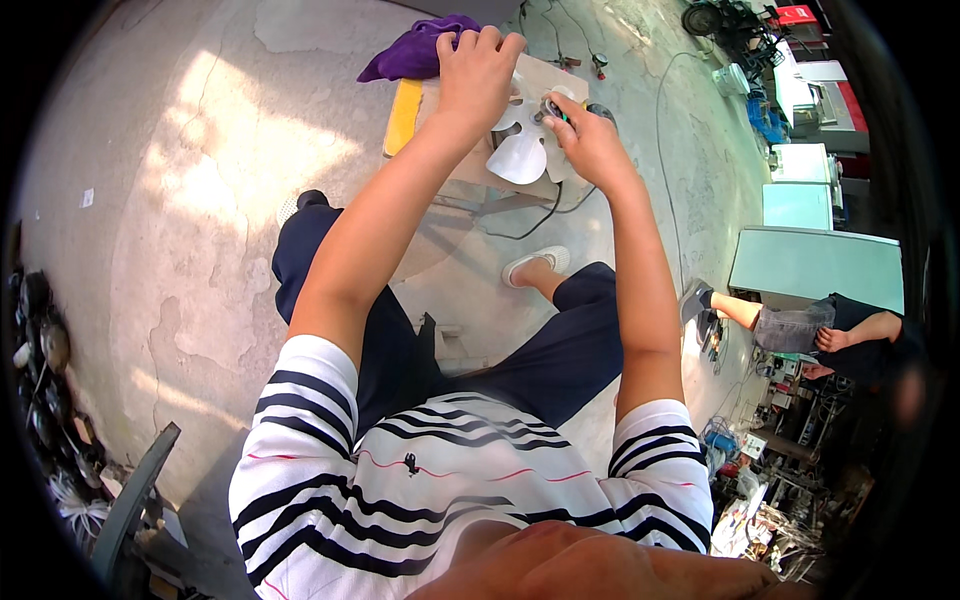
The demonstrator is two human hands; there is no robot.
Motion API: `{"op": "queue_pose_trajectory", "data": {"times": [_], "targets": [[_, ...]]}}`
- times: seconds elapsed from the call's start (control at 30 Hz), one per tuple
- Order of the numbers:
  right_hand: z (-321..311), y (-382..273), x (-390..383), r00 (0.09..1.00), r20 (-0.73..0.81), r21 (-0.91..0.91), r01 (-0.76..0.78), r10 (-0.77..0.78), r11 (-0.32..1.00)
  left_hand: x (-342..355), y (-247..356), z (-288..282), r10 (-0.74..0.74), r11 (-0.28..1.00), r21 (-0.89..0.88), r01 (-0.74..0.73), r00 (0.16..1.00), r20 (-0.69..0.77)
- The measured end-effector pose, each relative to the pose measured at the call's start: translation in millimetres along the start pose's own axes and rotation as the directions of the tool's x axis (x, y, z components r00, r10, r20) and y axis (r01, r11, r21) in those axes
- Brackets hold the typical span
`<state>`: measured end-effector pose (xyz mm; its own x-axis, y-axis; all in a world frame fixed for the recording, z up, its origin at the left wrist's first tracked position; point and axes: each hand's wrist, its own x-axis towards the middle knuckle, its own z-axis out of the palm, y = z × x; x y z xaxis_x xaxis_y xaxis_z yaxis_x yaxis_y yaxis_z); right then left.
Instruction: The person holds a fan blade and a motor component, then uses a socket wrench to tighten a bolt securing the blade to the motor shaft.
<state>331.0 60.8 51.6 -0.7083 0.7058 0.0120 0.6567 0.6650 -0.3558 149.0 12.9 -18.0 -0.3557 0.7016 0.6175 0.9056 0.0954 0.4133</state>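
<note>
A white metal fan blade [517,158] with rounded lobes lies on a low board-topped stand [462,165] in front of me. My right hand [595,145] is closed beside the blade's hub, around something small I cannot make out. A dark object with yellow on it [600,113] shows just past those fingers. My left hand [480,75] is over the far left of the board, fingers bent and apart, with its fingertips partly hidden. Against that hand lies a bunched purple cloth [412,52]. A yellow block-like piece [403,117] sits on the board's left side.
A black cord [540,222] loops below the board, and another cable crosses the concrete floor [240,150]. To the right, a person [850,330] is near pale green cabinets [815,265]. Heaps of parts [780,480] lie lower right; dark clutter [45,350] lines the left.
</note>
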Motion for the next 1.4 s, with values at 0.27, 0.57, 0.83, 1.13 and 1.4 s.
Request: {"op": "queue_pose_trajectory", "data": {"times": [0.27,0.57,0.83,1.13,1.4], "targets": [[-7,-6,-1,0.996,0.059,-0.006,-0.067,0.067,0.998,-2,20,-47,0.003,0.999,-0.035,0.017,0.859,0.512],[-2,3,0,1.0,0.018,-0.008,-0.023,0.023,1.0,2,0,-17,-0.084,0.969,0.235,0.07,0.995,0.052],[-6,-2,-2,0.998,0.035,0.009,-0.056,0.055,0.998,-5,13,-30,0.017,0.997,-0.081,0.011,0.943,0.333],[-7,-3,-2,0.998,0.039,0.001,-0.046,0.046,0.999,-5,1,-26,-0.015,0.996,0.086,-0.012,0.953,0.304],[-2,6,-1,1.0,-0.002,0.007,0.005,-0.005,1.0,6,-12,-3,-0.081,0.996,0.025,0.081,0.996,0.023]]}}
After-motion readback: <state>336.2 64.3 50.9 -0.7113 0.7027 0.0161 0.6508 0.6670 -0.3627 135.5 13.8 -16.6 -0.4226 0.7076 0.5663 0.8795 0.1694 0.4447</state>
